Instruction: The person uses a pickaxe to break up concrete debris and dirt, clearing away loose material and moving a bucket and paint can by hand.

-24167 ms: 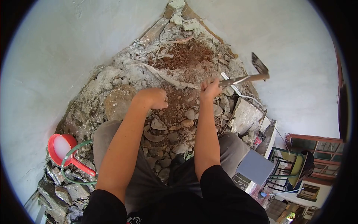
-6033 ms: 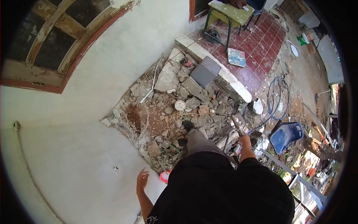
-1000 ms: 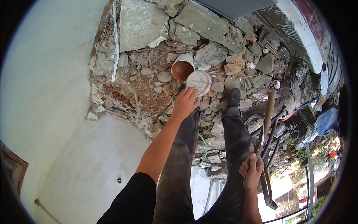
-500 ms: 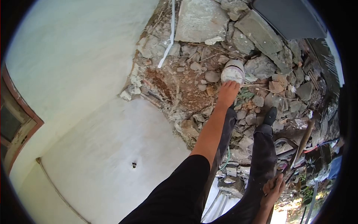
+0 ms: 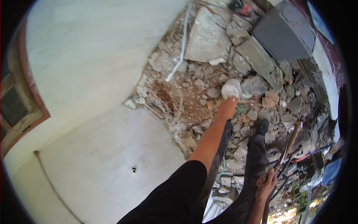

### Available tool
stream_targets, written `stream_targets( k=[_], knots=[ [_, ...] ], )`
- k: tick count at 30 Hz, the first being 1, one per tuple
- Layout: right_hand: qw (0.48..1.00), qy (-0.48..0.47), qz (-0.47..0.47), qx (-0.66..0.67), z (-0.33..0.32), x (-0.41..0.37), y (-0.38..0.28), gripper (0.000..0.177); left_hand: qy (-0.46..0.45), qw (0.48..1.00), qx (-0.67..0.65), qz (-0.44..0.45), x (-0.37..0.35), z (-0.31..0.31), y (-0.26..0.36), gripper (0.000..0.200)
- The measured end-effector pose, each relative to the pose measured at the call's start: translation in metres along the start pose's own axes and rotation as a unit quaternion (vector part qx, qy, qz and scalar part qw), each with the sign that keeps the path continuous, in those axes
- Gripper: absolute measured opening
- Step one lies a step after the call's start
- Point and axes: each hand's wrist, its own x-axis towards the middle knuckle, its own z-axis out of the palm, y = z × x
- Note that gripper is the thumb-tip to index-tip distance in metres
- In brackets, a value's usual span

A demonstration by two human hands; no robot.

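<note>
My left hand (image 5: pixel 227 108) reaches down to a whitish, rounded container (image 5: pixel 231 89) on the rubble, its fingers closed at the near edge. What kind of container it is, I cannot make out. Around it lie loose stones, including a round grey stone (image 5: pixel 213 92) to its left and a broken concrete chunk (image 5: pixel 255 85) to its right. At the lower right, my right hand (image 5: pixel 267 183) is wrapped round a long wooden-handled tool (image 5: pixel 292 140), which slants up and away to the right. The tool's working end is not clear.
A white wall (image 5: pixel 108 149) fills the left side. Large concrete slabs (image 5: pixel 209 35) and a grey box-like object (image 5: pixel 283 31) lie farther off. A pale strip (image 5: pixel 182 48) hangs over the soil. My dark shoe (image 5: pixel 263 127) stands on broken rubble; cables and pipes lie to the right.
The view has tilted, showing more of the grey box and slabs at the top. The container's dark band no longer shows clearly. Both hands keep their holds.
</note>
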Motion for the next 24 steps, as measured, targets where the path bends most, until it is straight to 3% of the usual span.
stream_targets(
  k=[3,4,6,7,8,9,10,11,12,13,15,17,19,21,23,24],
  knots=[
    [0.999,0.004,-0.038,-0.009,0.001,0.005,0.005,0.034,-0.041,0.986,-0.162,-0.003,-0.043,-0.067,0.05,0.061],
    [0.997,0.013,-0.057,-0.048,0.005,0.002,0.001,0.035,0.028,0.982,-0.18,0.059,-0.054,-0.055,0.053,0.065],
    [0.989,0.017,-0.088,-0.116,0.011,-0.003,-0.006,0.035,0.027,0.971,-0.224,0.079,-0.102,-0.128,0.099,0.062],
    [0.985,0.015,-0.098,-0.144,0.011,-0.008,-0.009,0.035,-0.054,0.952,-0.296,0.052,-0.121,-0.152,0.114,0.059],
    [0.985,0.005,-0.102,-0.139,0.018,-0.02,-0.015,0.032,-0.067,0.958,-0.26,0.099,-0.149,-0.188,0.13,0.059],
    [0.985,-0.004,-0.105,-0.138,0.022,-0.033,-0.02,0.031,-0.099,0.947,-0.28,0.121,-0.159,-0.184,0.134,0.053],
    [0.986,-0.054,-0.107,-0.112,0.022,-0.041,-0.022,0.027,-0.152,0.919,-0.337,0.139,-0.182,-0.208,0.146,0.047],
    [0.985,-0.105,-0.106,-0.086,0.021,-0.046,-0.022,0.024,-0.139,0.909,-0.366,0.139,-0.204,-0.218,0.158,0.042],
    [0.941,-0.071,-0.192,-0.27,0.048,-0.128,-0.073,0.027,-0.136,0.894,-0.399,0.154,-0.221,-0.227,0.17,0.045],
    [0.857,-0.006,-0.264,-0.442,0.078,-0.217,-0.128,0.031,-0.135,0.876,-0.431,0.171,-0.236,-0.234,0.181,0.049],
    [0.861,-0.113,-0.338,-0.363,0.075,-0.193,-0.092,0.031,-0.144,0.828,-0.528,0.12,-0.264,-0.253,0.202,0.051],
    [0.847,-0.226,-0.374,-0.303,0.088,-0.182,-0.072,0.031,-0.166,0.783,-0.599,0.012,-0.3,-0.292,0.217,0.05],
    [0.819,-0.297,-0.401,-0.283,0.107,-0.177,-0.067,0.031,-0.136,0.715,-0.686,-0.003,-0.325,-0.312,0.217,0.05],
    [0.794,-0.32,-0.4,-0.328,0.12,-0.23,-0.1,0.036,-0.1,0.642,-0.76,-0.001,-0.347,-0.323,0.204,0.05],
    [0.706,-0.45,-0.371,-0.402,0.131,-0.269,-0.128,0.038,-0.054,0.579,-0.813,0.005,-0.372,-0.332,0.183,0.05],
    [0.602,-0.484,-0.537,-0.338,0.136,-0.245,-0.116,0.037,-0.029,0.548,-0.836,0.007,-0.385,-0.334,0.17,0.05]
  ],
)
